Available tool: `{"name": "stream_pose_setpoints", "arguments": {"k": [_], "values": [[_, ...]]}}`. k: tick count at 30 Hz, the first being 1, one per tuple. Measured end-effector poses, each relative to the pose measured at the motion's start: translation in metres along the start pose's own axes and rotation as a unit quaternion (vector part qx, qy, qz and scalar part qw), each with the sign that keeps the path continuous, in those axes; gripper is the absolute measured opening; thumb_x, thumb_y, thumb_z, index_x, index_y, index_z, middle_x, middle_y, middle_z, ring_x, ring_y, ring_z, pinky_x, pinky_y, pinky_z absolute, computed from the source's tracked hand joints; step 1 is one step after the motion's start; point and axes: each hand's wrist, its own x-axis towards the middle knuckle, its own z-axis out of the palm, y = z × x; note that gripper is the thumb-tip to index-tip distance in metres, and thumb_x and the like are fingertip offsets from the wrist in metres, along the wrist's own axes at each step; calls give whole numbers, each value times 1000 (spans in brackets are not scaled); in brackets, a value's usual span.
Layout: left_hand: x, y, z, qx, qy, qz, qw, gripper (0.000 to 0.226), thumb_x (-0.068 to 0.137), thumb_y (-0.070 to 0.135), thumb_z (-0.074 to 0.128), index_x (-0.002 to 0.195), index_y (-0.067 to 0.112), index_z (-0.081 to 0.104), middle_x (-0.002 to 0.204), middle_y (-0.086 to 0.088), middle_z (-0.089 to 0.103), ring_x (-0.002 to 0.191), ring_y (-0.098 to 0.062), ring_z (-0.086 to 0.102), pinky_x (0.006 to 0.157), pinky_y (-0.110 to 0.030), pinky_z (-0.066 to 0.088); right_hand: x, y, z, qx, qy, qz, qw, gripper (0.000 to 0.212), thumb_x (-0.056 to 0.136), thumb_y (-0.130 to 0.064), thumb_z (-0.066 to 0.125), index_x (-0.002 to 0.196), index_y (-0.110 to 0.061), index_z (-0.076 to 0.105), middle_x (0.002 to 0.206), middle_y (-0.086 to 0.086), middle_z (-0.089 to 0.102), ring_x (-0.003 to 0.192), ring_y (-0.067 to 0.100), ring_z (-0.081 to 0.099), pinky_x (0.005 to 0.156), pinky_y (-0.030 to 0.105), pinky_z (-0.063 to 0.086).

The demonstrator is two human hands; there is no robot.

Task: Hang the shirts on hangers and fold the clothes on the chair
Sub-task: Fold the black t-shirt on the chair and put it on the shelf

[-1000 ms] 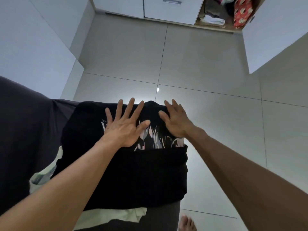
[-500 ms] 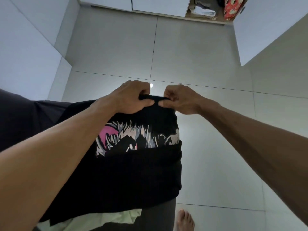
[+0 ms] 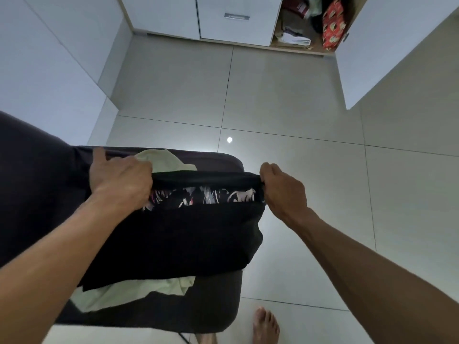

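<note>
The tiled floor (image 3: 285,95) beyond and to the right of the chair (image 3: 218,301) lies open as far as the white cabinet (image 3: 233,18) at the far wall, so a hand could pass freely there. To the left the chair's dark back (image 3: 32,170) rises close beside the seat and blocks that side, with the wall behind it. The seat itself is mostly taken up by the black shirt (image 3: 173,239) and a pale garment (image 3: 134,291) under it, leaving a bare strip along its near and right edges.

Pale grey tiled floor (image 3: 285,100), white walls (image 3: 44,70), white cabinet (image 3: 218,18), open cupboard shelf (image 3: 303,33) of stored items
</note>
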Motion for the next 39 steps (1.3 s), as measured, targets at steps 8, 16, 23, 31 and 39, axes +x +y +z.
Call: {"name": "stream_pose_setpoints", "arguments": {"k": [8, 16, 23, 31, 39], "values": [[-68, 8, 63, -41, -29, -27, 998, 12, 85, 30, 56, 94, 37, 59, 69, 13, 54, 65, -12, 57, 86, -35, 33, -54, -25, 25, 0, -69, 51, 996, 28, 90, 1, 50, 116, -10, 53, 112, 8, 59, 101, 30, 55, 63, 33, 35], [-94, 1, 72, -134, 37, -48, 989, 12, 83, 17, 62, 89, 27, 59, 71, 11, 54, 61, -14, 49, 54, -30, 35, -70, -11, 32, 44, -61, 112, 991, 25, 86, 5, 57, 96, -13, 43, 107, 9, 49, 70, 24, 48, 49, 26, 27], [-102, 7, 89, -151, -30, -26, 988, 35, 82, 28, 69, 116, 32, 62, 96, 12, 46, 73, -11, 52, 54, -28, 38, -78, -50, 26, 17, -103, 52, 993, 45, 78, -12, 70, 117, -17, 47, 118, 5, 52, 102, 24, 51, 76, 34, 51], [-121, -9, 99, -209, -40, -37, 976, 30, 82, 22, 67, 110, 32, 62, 98, 10, 61, 91, -17, 64, 68, -31, 46, -68, -156, 23, 36, -120, -205, 971, 51, 73, -25, 59, 123, -26, 52, 109, -4, 53, 95, 19, 53, 77, 32, 46], [-121, -29, 105, -337, -167, -24, 926, 56, 64, 76, 60, 94, 28, 62, 83, 8, 66, 79, -14, 64, 79, -39, 55, -42, -183, 5, 2, -206, -168, 964, 49, 83, -49, 43, 130, -34, 48, 119, -10, 49, 107, 13, 48, 88, 32, 41]]}}
